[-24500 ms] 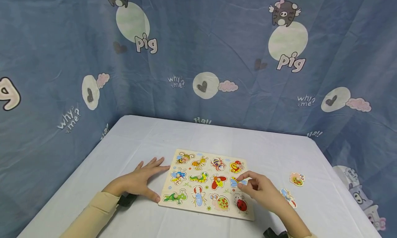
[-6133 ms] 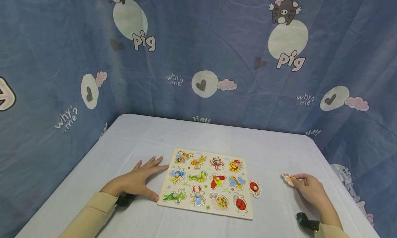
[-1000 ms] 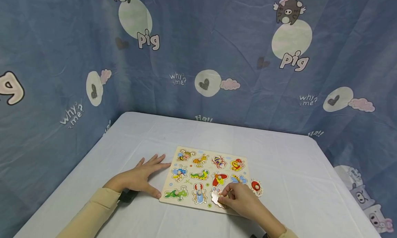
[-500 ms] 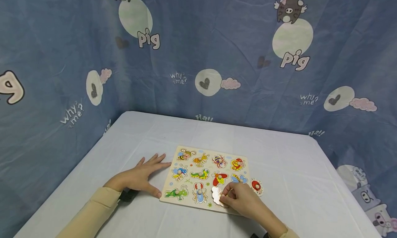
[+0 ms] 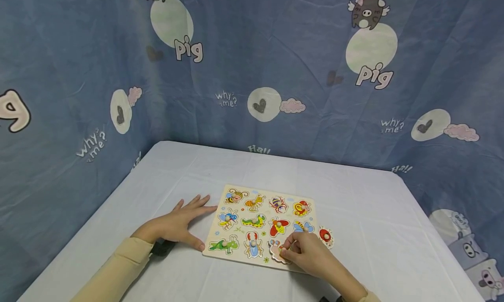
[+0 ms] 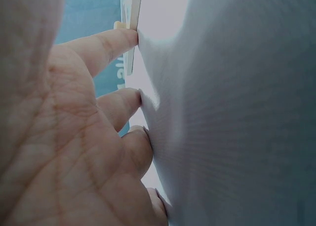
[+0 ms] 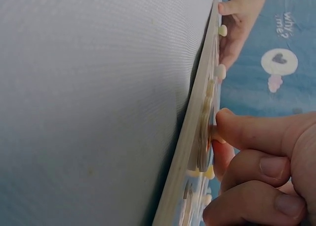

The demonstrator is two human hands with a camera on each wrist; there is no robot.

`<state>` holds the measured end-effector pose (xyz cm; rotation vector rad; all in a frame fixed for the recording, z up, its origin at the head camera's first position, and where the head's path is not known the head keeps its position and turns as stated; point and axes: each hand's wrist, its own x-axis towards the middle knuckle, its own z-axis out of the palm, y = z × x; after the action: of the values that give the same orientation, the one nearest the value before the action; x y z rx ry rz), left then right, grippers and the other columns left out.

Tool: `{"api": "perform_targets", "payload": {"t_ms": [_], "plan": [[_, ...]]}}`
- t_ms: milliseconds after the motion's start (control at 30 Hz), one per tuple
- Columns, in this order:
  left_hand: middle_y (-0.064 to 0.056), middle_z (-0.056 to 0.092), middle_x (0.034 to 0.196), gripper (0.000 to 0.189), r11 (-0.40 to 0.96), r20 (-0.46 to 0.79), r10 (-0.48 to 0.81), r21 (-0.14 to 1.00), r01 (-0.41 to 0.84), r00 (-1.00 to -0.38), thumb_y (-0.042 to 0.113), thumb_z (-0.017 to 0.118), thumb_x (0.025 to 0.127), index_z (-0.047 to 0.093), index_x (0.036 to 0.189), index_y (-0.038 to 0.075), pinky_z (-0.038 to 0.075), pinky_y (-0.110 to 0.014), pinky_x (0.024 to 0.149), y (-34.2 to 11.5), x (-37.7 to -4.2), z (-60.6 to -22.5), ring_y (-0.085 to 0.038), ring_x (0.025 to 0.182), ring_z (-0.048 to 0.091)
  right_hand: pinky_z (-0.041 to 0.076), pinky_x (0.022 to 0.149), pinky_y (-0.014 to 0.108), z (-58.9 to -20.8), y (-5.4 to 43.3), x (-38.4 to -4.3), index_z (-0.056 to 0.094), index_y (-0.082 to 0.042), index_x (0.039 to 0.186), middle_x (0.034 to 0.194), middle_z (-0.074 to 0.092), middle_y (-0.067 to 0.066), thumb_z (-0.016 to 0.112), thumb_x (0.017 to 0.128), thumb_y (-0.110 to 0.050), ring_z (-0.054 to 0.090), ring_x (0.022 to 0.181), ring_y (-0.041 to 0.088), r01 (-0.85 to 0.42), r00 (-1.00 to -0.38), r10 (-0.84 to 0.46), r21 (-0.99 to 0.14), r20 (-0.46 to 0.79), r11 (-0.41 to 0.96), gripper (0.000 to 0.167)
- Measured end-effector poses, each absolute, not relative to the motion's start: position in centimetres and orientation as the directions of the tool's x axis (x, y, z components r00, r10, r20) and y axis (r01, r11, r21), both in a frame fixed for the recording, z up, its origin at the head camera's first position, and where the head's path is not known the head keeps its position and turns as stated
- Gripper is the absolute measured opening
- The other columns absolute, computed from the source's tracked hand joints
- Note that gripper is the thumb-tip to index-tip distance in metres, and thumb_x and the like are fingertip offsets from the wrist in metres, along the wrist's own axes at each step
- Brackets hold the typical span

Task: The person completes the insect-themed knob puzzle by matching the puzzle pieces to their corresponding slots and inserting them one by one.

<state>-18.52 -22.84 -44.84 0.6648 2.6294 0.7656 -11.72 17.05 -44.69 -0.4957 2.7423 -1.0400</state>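
My right hand (image 5: 309, 254) pinches the small knob of a snail puzzle piece (image 5: 274, 250) between thumb and forefinger. The piece lies over the snail spot in the bottom row of a wooden insect peg puzzle board (image 5: 240, 232); in the right wrist view, the snail piece (image 7: 203, 132) appears raised above the board's surface. My left hand (image 5: 177, 223) rests on the table with fingers spread, its thumb and forefinger at the board's left edge. A red ladybug piece (image 5: 326, 237) lies beside the board's right edge. My right hand hides the board's lower right corner.
Other knobbed pieces sit in the board, among them a blue stag beetle (image 5: 253, 245), a green caterpillar (image 5: 253, 221) and a grasshopper (image 5: 224, 244). A white cloth (image 5: 378, 219) covers the table. Blue printed curtains (image 5: 315, 74) hang behind and beside it.
Since 24.5 s ago the stag beetle piece has gone from the table's right into the board. My right hand has carried the snail piece leftward onto the board; lately its tilt shifted slightly. Left hand stays.
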Motion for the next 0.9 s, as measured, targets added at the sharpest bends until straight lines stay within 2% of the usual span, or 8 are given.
{"api": "perform_targets", "payload": {"t_ms": [267, 533, 900], "plan": [[-0.019, 0.016, 0.181, 0.117, 0.745, -0.167, 0.518, 0.569, 0.347, -0.839, 0.054, 0.099, 0.068, 0.045, 0.165, 0.02, -0.007, -0.08, 0.126, -22.85, -18.5, -44.85, -0.05, 0.167, 0.002, 0.032, 0.049, 0.019, -44.62, 16.91, -11.58, 0.071, -0.018, 0.088, 0.056, 0.05, -0.011, 0.083, 0.094, -0.028, 0.041, 0.051, 0.0, -0.225, -0.923, -0.38, -0.702, -0.069, 0.676, 0.017], [-0.02, 0.016, 0.18, 0.116, 0.736, -0.162, 0.527, 0.577, 0.354, -0.834, 0.05, 0.1, 0.068, 0.044, 0.166, 0.021, -0.006, -0.081, 0.125, -22.65, -18.36, -44.7, -0.051, 0.167, 0.003, 0.033, 0.05, 0.02, -44.63, 16.77, -11.53, 0.071, -0.019, 0.087, 0.057, 0.049, -0.011, 0.082, 0.095, -0.03, 0.041, 0.053, 0.0, -0.23, -0.922, -0.38, -0.689, -0.071, 0.688, 0.018], [-0.018, 0.016, 0.181, 0.117, 0.748, -0.169, 0.518, 0.566, 0.348, -0.838, 0.054, 0.099, 0.067, 0.044, 0.166, 0.021, -0.007, -0.08, 0.126, -22.8, -18.65, -44.97, -0.049, 0.167, 0.002, 0.033, 0.051, 0.02, -44.84, 16.89, -11.74, 0.07, -0.02, 0.086, 0.058, 0.051, -0.012, 0.083, 0.094, -0.028, 0.042, 0.053, 0.0, -0.239, -0.926, -0.372, -0.666, -0.063, 0.707, 0.017]]}}
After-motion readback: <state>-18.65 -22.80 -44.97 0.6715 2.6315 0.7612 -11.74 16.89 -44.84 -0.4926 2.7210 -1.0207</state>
